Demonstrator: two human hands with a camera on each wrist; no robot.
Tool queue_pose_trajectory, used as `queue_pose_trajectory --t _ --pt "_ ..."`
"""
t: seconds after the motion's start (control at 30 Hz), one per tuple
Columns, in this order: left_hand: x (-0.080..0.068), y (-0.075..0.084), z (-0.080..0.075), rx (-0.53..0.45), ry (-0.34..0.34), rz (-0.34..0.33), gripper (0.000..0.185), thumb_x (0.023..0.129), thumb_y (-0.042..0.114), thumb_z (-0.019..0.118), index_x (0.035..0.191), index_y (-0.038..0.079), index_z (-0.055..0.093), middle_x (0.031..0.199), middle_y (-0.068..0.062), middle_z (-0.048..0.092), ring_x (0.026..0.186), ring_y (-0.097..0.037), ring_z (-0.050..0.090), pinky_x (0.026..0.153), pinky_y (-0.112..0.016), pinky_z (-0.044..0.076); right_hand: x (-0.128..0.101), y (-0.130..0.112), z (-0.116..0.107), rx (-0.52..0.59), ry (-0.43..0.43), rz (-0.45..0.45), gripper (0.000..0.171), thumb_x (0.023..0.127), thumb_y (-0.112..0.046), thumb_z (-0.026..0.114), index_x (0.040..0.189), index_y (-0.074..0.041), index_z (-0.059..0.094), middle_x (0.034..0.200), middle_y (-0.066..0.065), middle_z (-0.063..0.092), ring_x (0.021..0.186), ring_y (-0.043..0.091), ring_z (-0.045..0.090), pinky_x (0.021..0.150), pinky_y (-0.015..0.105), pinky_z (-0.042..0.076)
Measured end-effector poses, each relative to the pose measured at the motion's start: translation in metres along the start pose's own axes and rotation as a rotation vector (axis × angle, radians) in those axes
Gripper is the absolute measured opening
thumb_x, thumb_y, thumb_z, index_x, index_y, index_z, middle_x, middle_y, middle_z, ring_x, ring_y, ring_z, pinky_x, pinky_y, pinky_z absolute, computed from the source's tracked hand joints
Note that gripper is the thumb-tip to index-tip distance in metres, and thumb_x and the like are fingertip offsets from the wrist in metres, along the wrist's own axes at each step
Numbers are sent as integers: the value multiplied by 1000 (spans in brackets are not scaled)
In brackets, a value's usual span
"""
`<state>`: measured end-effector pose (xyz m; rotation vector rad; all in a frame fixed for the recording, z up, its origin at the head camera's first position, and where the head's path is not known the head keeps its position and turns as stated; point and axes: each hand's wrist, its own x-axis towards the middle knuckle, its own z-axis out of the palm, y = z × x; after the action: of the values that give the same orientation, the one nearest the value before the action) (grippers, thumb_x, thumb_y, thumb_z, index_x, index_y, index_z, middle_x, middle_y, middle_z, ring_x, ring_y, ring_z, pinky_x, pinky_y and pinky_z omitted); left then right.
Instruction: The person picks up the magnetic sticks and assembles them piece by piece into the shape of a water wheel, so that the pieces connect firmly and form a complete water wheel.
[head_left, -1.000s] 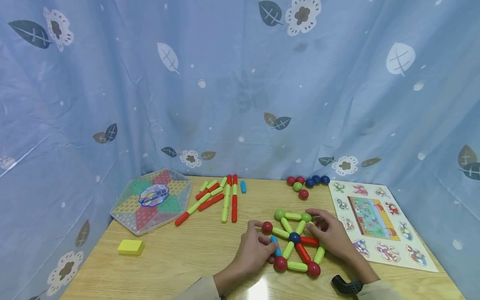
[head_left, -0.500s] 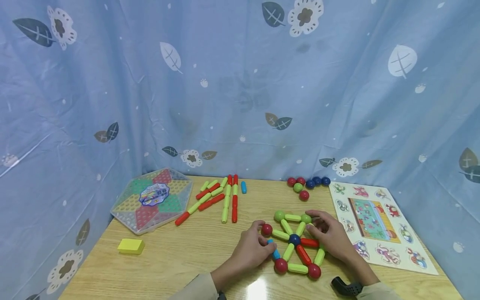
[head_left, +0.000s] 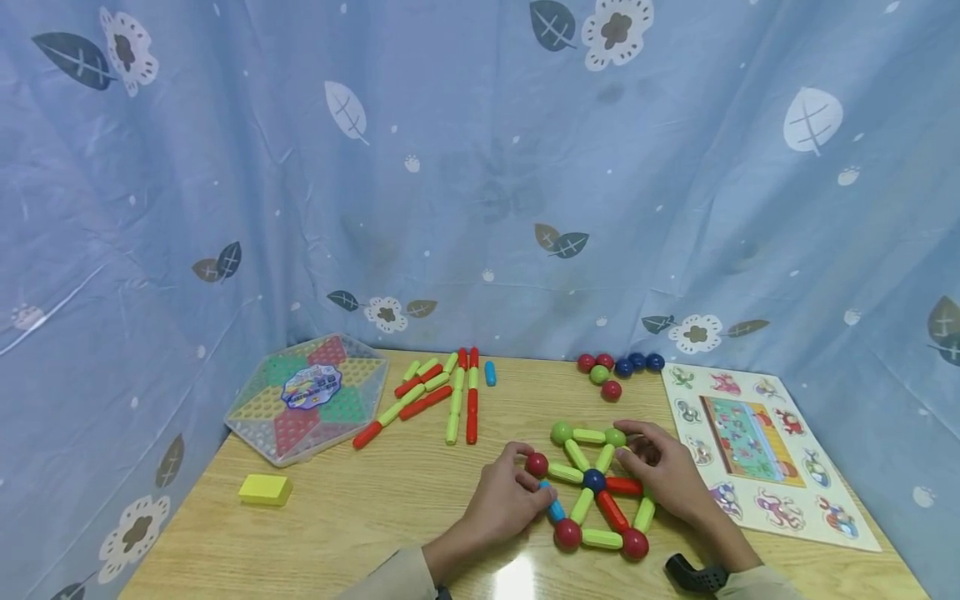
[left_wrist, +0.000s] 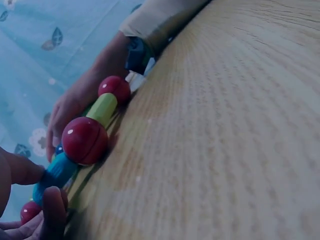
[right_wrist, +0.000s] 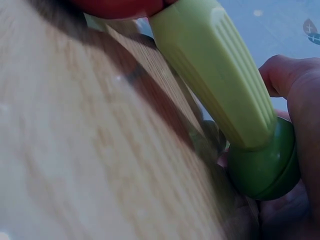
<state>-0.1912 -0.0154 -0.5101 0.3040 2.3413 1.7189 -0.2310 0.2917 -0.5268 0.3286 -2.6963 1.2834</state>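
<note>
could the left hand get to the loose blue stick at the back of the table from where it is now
Probably yes. The left hand pinches the blue stick of the wheel; the loose blue stick lies ahead of it across bare table, apart from the red and green sticks.

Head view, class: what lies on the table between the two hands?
Between the left hand and the right hand lies a flat wheel of sticks and balls, green and red spokes meeting at a dark blue ball, seen in the head view.

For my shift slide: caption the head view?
Both hands, left hand and right hand, assembling a rod-and-ball wheel on a wooden table.
</note>
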Motion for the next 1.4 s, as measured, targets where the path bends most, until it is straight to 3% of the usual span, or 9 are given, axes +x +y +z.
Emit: queue_pose_trajectory --t 0.1,0.3,0.5,0.67,0.87,1.1,1.4 --pt "-2 -1 1 1 16 6 62 93 23 88 144 7 56 91 5 77 74 -7 69 67 -24 54 -1 0 0 10 2 -1 39 104 -21 77 142 -13 69 108 4 71 82 8 63 70 25 53" --pt "-6 0 3 -82 19 8 62 94 17 86 147 6 55 93 1 74 60 -11 70 55 -24 56 -1 -5 -1 36 8 -7 39 104 -20 77 142 -14 70 108 5 71 83 7 62 70 25 52" --pt "-10 0 3 -61 51 53 53 92 12 86 137 4 60 100 -7 66 58 -8 70 64 -21 56 -2 -6 0 45 4 -6 38 104 -19 76 142 -14 70 108 4 72 84 6 63 71 25 52" --pt "-13 -1 3 -18 69 44 47 92 14 86 131 5 61 118 -11 57 61 -6 69 68 -21 55 -2 -6 0 38 4 -5 38 104 -19 76 141 -14 70 108 4 73 84 6 64 71 25 53" --pt "-13 -2 1 -21 43 56 47 94 12 84 134 4 60 124 -9 64 63 -7 70 60 -23 57 -2 -6 -1 35 10 -12 37 104 -18 76 140 -12 71 109 5 73 86 5 64 72 25 54" --pt "-17 -3 -4 27 -5 88 56 89 1 80 143 4 63 128 -7 61 79 -2 70 69 -18 57 -2 -6 -1 20 19 -20 35 104 -18 76 139 -12 72 111 4 74 87 4 65 73 24 54" --pt "-19 -2 -5 50 -46 138 57 90 -6 79 145 -3 61 122 -8 58 81 2 66 70 -17 58 -1 -5 -1 8 30 -31 32 104 -18 76 136 -13 73 110 4 74 87 4 64 74 24 54"
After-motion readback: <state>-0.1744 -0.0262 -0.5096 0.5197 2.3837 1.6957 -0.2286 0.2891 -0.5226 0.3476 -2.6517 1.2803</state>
